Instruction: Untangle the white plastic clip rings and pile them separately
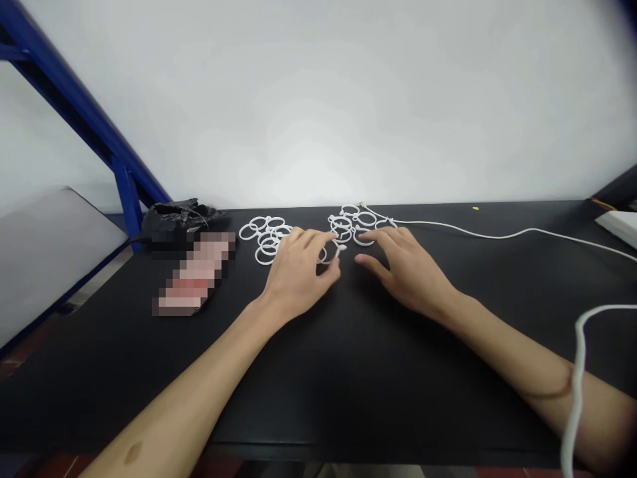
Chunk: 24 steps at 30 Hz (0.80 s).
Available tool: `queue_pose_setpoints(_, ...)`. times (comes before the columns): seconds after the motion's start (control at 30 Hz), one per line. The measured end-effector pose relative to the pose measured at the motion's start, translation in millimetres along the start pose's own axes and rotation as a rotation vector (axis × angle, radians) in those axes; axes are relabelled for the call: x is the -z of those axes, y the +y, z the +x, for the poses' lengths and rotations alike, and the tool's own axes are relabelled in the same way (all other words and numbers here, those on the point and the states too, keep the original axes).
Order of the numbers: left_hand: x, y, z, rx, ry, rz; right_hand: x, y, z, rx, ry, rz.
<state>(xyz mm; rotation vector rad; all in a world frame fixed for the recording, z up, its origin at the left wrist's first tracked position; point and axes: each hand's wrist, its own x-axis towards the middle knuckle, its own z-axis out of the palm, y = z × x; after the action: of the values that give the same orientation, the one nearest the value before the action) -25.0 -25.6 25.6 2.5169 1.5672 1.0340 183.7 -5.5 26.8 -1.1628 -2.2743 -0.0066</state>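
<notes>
Two heaps of white plastic rings lie on a black table near its far edge: a left heap and a right heap. My left hand rests palm down between the heaps, its fingers stretched out and touching a ring at its fingertips. My right hand lies flat beside it, fingers spread, with the fingertips on rings at the near edge of the right heap. Neither hand grips anything.
A white cable runs from the right heap across the table to the right. A second thick white cable hangs over my right forearm. A black crumpled bag and a blurred-out object lie at the left. A blue metal frame stands at the far left.
</notes>
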Motion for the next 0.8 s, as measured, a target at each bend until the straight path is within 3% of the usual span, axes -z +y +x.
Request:
queue_pose_setpoints(0.1, -2.4, -10, 1, 0.075, 0.018, 0.096, -3, 13, 1, 0.032, -0.052, -0.160)
queue_pose_setpoints(0.27, -2.0, -21, 2, 0.165, -0.008, 0.176, -4, 18, 2, 0.004, -0.158, -0.189)
queue_pose_setpoints(0.5, -1.7, -21, 2, 0.151, 0.024, 0.181, -4, 12, 1, 0.006, -0.197, -0.178)
queue_pose_setpoints(0.8, 2.6, 0, 0, 0.033, -0.058, -0.045, 1, -14, -3, 0.194, -0.061, 0.034)
